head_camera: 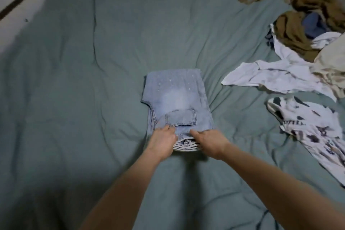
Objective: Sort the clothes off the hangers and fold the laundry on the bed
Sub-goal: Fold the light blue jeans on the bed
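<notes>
Folded jeans [176, 101] lie lengthwise, stretching away from the person; left hand [162, 141] and right hand [210, 141] pinch their near edge.

— What was that under the fingers [164, 129]?
— Faded denim jeans [177, 99], matt, coarse weave, stitched pocket.
— And beneath them?
— Soft matt cloth bedcover [93, 61], wrinkled. Well right of the fingertips lay thin white cotton [270, 74], crumpled, unglossed.

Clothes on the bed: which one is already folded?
The light-blue jeans at centre, under both hands; the white, brown and patterned garments at right lie crumpled.
</notes>
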Demonstrator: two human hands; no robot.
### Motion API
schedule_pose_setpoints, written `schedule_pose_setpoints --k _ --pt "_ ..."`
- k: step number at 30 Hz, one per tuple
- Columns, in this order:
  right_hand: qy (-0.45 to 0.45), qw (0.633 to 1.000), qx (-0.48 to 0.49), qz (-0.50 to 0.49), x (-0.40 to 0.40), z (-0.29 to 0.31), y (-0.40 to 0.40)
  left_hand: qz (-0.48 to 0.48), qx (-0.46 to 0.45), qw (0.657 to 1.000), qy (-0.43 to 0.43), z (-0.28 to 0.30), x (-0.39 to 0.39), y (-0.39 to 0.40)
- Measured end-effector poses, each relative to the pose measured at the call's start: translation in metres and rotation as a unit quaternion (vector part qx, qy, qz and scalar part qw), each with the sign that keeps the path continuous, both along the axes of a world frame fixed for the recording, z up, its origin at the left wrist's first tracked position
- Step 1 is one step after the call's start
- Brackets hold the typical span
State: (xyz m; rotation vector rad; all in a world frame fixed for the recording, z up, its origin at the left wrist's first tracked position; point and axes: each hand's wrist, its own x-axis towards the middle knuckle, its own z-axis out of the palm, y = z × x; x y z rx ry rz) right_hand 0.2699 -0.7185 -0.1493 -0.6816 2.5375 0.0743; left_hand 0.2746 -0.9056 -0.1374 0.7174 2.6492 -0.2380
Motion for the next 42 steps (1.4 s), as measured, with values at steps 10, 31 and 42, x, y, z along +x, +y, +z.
schedule_pose_setpoints --k 10,31,42 --pt "-0.034 0.977 -0.118 -0.175 -0.016 -0.023 0.022 0.202 0.161 0.962 -0.083 -0.040 -0.020 -0.047" --pt "0.113 0.776 -0.251 -0.568 -0.312 -0.129 -0.009 0.629 0.405 0.663 0.021 -0.156 -0.312 -0.078" --pt "0.126 0.680 -0.308 -0.653 -0.332 -0.145 -0.010 0.625 0.403 0.669 0.015 -0.179 -0.341 -0.072"
